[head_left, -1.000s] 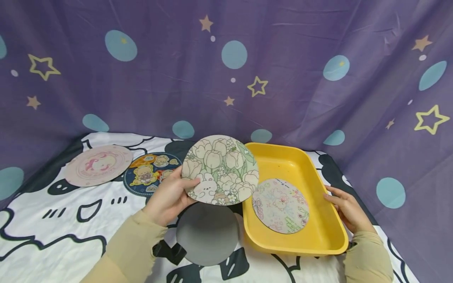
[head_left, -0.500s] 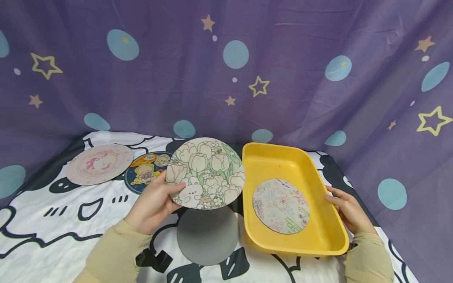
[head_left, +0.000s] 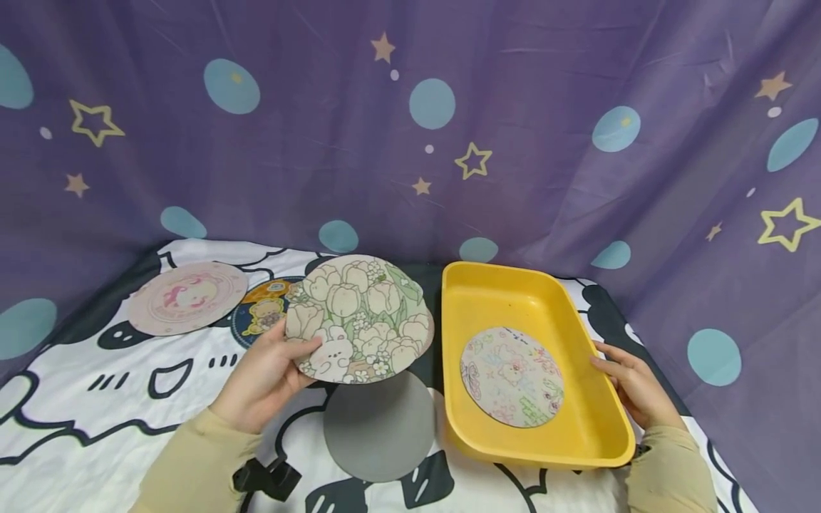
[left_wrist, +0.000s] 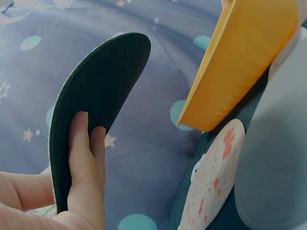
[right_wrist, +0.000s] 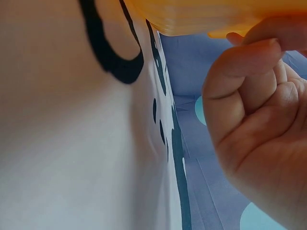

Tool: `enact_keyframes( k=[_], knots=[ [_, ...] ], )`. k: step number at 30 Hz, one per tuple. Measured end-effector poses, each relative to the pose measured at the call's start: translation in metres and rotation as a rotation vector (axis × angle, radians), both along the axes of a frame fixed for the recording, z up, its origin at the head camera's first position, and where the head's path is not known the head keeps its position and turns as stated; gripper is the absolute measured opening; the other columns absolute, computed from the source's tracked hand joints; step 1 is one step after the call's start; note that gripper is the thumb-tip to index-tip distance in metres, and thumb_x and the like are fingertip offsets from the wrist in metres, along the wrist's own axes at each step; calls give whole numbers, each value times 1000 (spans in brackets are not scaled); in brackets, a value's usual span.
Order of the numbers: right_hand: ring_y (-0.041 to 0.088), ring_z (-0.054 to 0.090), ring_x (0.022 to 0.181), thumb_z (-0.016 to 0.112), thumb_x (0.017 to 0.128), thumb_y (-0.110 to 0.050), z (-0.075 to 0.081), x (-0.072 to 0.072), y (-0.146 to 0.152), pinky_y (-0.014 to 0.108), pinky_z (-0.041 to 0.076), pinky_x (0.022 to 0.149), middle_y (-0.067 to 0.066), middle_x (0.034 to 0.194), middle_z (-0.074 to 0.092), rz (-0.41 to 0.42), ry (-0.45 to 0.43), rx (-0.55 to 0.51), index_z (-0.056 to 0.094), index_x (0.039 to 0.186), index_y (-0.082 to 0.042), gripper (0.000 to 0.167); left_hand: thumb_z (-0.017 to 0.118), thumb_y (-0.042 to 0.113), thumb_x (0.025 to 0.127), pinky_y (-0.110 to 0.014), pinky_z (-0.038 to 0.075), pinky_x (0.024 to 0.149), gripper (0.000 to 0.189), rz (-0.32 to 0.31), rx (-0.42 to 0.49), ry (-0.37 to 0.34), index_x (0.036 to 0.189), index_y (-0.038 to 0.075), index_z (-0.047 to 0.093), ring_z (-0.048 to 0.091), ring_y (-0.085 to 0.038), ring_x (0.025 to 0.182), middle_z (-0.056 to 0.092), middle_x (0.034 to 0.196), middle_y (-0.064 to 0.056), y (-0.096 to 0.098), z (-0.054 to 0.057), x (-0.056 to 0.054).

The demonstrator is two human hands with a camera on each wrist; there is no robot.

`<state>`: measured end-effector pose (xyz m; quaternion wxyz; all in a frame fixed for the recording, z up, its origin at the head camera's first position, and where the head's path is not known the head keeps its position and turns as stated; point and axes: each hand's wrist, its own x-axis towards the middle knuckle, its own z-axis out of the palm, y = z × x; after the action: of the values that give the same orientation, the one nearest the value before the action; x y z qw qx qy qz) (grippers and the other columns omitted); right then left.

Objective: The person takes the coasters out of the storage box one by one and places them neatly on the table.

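Note:
My left hand point(head_left: 259, 381) pinches a round mouse pad point(head_left: 359, 320) printed with tulips and a white rabbit, thumb on the picture and fingers behind. In the left wrist view the pad's dark underside point(left_wrist: 98, 81) shows, slightly bent. My right hand point(head_left: 635, 385) grips the right rim of a yellow tray point(head_left: 580, 427), its fingers curled at the edge in the right wrist view. Inside the tray lies a round pale pad point(head_left: 513, 377) with colourful doodles. A plain grey round pad point(head_left: 378, 434) lies on the cloth below the tulip pad.
At the left lie a pink round pad point(head_left: 188, 298) and a dark blue one with bears point(head_left: 263, 313), partly covered by the tulip pad. Beside the grey pad in the left wrist view is a pale red-marked pad point(left_wrist: 211, 182). A purple curtain point(head_left: 288, 142) hangs behind.
My left hand has carried the tulip pad leftward and slightly down, away from over the tray's left edge. The right hand keeps its hold on the tray.

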<state>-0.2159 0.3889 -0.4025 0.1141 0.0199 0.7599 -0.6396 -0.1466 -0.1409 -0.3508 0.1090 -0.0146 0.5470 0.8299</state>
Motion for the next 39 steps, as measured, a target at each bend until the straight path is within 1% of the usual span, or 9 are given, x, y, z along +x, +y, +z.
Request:
enact_keyframes(
  k=[3,5,10,13,18,24,28,33,39],
  knots=[
    [10,73,84,57,101,-23,-1,1,0,26,61,75,-13,100,73,3,5,-16,53,127,-28,26,46,4,102,-30,55,94,70,11,-6,-14,160,22,12,64,-6,109,59,124,11,-7,-4,3],
    [11,73,83,57,101,-22,-1,1,0,27,61,75,-12,100,73,5,7,-25,53,126,-29,25,46,4,102,-29,55,94,71,21,-8,-18,160,22,10,64,-6,109,59,124,12,-12,-7,5],
    [10,73,85,57,101,-23,0,0,0,27,61,76,-13,101,73,8,6,-28,49,132,-24,32,47,4,102,-29,55,94,73,31,-17,-17,161,21,8,64,-5,109,61,122,13,-22,-14,8],
    [10,72,85,57,101,-23,0,0,0,26,60,76,-13,101,73,9,6,-21,49,133,-23,32,47,3,102,-29,55,93,73,33,-8,-18,160,20,8,64,-5,108,62,121,14,-28,-18,11],
    [9,72,85,57,101,-21,0,0,0,26,60,76,-14,101,73,19,13,-31,54,124,-30,24,48,4,102,-28,56,91,66,38,-2,-22,156,21,17,65,-6,105,64,118,13,-38,-24,14],
    [8,71,87,57,101,-21,0,0,0,26,60,76,-14,102,72,17,3,-51,56,120,-33,23,50,5,102,-28,57,88,52,36,-49,-49,144,28,31,66,-6,102,67,114,13,-54,-32,19],
    [8,71,88,56,102,-21,0,0,0,26,60,77,-14,103,72,21,-11,-71,57,119,-34,22,50,6,102,-29,57,87,47,36,-92,-72,140,27,34,66,-7,101,67,112,13,-63,-36,23],
    [8,71,90,55,102,-20,-1,0,0,26,60,78,-14,104,72,32,-11,-88,58,117,-35,21,50,5,101,-30,58,86,44,28,-110,-84,136,27,36,68,-8,98,68,109,13,-71,-41,25],
    [9,71,90,55,102,-20,0,2,0,27,60,78,-14,104,72,29,-13,-92,58,117,-35,21,52,7,101,-31,59,85,44,17,-114,-87,135,30,37,68,-8,99,68,111,13,-81,-41,26]
  ],
)
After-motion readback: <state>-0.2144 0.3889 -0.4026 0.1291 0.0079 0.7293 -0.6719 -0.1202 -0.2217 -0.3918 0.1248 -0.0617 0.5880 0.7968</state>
